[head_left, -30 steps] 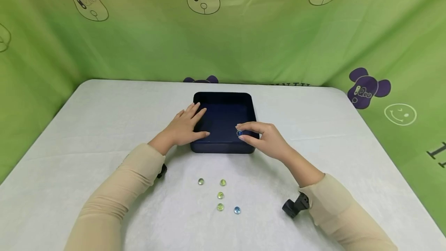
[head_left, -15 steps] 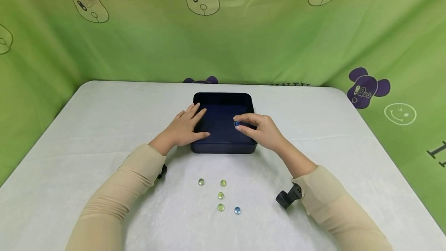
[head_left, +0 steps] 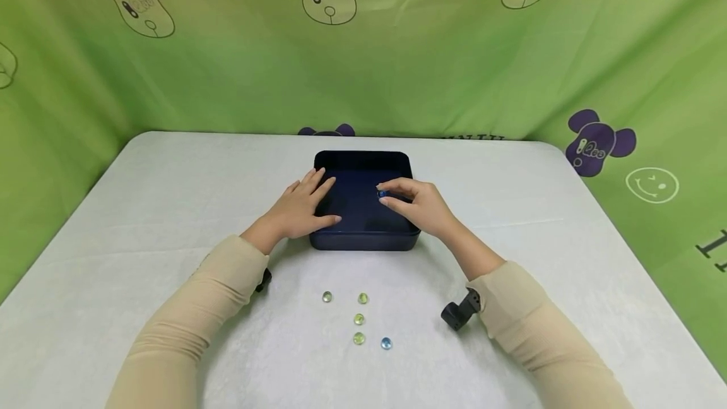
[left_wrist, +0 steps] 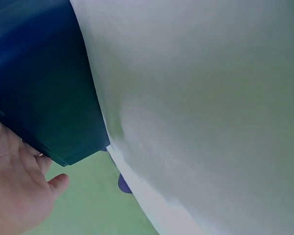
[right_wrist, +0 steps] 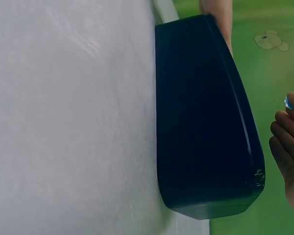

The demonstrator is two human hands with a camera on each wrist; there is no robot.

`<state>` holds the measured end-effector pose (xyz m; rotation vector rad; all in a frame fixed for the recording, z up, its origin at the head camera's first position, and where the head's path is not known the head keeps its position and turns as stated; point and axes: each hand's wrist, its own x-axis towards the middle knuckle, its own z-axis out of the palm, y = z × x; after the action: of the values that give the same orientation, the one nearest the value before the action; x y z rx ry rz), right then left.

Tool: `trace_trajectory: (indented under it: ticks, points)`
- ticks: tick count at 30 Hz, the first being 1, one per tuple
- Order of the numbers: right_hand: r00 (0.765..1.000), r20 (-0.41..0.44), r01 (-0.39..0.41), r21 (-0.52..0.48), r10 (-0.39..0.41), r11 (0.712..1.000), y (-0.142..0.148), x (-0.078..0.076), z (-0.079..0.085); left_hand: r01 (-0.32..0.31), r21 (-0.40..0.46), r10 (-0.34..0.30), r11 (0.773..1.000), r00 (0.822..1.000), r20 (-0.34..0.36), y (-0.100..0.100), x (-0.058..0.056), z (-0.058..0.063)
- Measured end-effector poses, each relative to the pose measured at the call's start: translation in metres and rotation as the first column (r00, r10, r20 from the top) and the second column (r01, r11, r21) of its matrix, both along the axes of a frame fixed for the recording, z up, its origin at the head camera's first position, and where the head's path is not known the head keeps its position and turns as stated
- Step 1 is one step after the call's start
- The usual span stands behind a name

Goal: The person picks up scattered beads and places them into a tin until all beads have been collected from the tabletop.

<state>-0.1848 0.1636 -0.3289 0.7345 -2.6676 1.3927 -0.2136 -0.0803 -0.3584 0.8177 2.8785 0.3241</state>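
Observation:
Between thumb and fingertips, my right hand pinches a blue glass gem above the right part of a dark blue box. A bit of the gem also shows at the fingertips in the right wrist view. My left hand rests on the box's left rim, fingers spread and straight. In the left wrist view, that hand lies along the box edge. In front of the box, several pale green glass gems and one light blue gem lie on the table.
The box stands in the middle of a white-covered table. Behind and beside the table hangs a green curtain with cartoon figures. Black wrist cameras sit under both forearms.
My right hand has moved up and to the left over the box, carrying the blue gem farther inside the rim. The left hand and the gems on the table have stayed put.

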Motion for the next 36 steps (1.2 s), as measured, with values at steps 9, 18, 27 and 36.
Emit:
trace_trajectory:
  ticks: [9, 18, 27, 36]
  points:
    - [0.999, 0.019, 0.031, 0.006, -0.031, 1.000, 0.000, -0.018, -0.012, 0.000, 0.012, 0.000, 1.000, 1.000, 0.002, 0.000, 0.000, 0.000]
    - [0.998, 0.044, 0.040, 0.006, -0.040, 0.999, -0.006, -0.028, -0.016, 0.001, 0.012, -0.002, 1.000, 1.000, 0.003, 0.000, 0.001, 0.001]
    - [0.998, 0.063, 0.028, 0.002, -0.028, 1.000, -0.014, -0.038, -0.022, 0.010, 0.019, -0.010, 1.000, 1.000, -0.001, 0.000, 0.000, 0.000]
    - [0.997, 0.075, -0.005, 0.078, -0.001, 0.997, -0.019, -0.051, -0.026, 0.015, 0.023, -0.015, 1.000, 1.000, -0.006, -0.001, 0.000, 0.000]
